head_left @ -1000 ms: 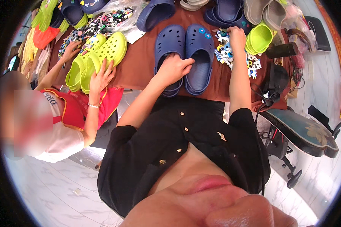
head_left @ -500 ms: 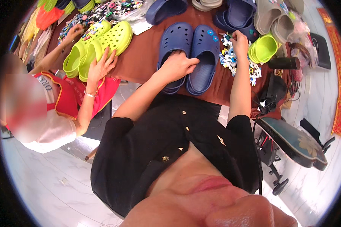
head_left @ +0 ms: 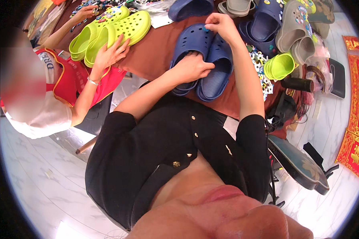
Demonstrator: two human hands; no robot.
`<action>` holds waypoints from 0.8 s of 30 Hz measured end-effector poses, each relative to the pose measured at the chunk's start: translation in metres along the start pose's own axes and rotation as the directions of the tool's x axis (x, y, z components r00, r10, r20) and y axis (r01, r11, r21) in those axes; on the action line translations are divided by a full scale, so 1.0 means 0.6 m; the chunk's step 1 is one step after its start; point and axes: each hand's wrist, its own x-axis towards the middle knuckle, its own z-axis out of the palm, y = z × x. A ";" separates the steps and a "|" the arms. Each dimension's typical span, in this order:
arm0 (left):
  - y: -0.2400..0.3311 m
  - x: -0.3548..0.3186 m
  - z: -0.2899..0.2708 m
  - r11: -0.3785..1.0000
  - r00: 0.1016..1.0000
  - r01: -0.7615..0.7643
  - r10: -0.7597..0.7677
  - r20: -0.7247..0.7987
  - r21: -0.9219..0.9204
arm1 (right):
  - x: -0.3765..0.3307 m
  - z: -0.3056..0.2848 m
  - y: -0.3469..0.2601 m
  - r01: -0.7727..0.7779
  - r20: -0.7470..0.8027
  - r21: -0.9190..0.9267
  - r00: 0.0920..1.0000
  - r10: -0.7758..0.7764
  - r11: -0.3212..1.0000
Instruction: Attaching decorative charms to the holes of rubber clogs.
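A pair of navy blue clogs lies in front of me, toes away: the left clog (head_left: pixel 191 39) and the right clog (head_left: pixel 214 84). My left hand (head_left: pixel 193 68) has its fingers tucked inside the left clog, with the thumb reaching to the right clog's opening. Over the toes, my right hand (head_left: pixel 224 27) is closed in a pinch at the left clog's holed upper. A tiny teal piece, seemingly a shoe charm (head_left: pixel 206 29), shows at its fingertips. My right hand and wrist cover much of the right clog's toe.
Loose white-and-black charms (head_left: pixel 259 63) lie right of the clogs, beside small lime clogs (head_left: pixel 281 65). Grey clogs (head_left: pixel 293 32) and other navy clogs (head_left: pixel 265 24) stand behind. At left, a co-worker's hand (head_left: pixel 109 55) rests on lime clogs (head_left: pixel 129 27). Brown cloth (head_left: pixel 153 51) covers the table.
My right hand has moved left from the loose charms to the toes of the navy clogs. My left hand stays in the left clog. The whole view has shifted slightly.
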 end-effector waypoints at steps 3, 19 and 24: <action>0.001 0.002 0.007 0.999 0.998 -0.036 0.036 -0.044 -0.001 | 0.036 0.013 0.014 -0.040 0.041 -0.069 0.998 0.043 0.997; 0.001 0.001 0.006 1.000 1.000 -0.013 0.013 0.007 0.019 | 0.041 0.036 0.041 0.035 0.057 -0.419 0.998 -0.012 0.907; 0.003 -0.001 0.003 0.999 1.000 -0.015 0.015 -0.001 0.040 | 0.045 0.037 0.023 0.008 0.099 -0.532 0.994 0.053 0.847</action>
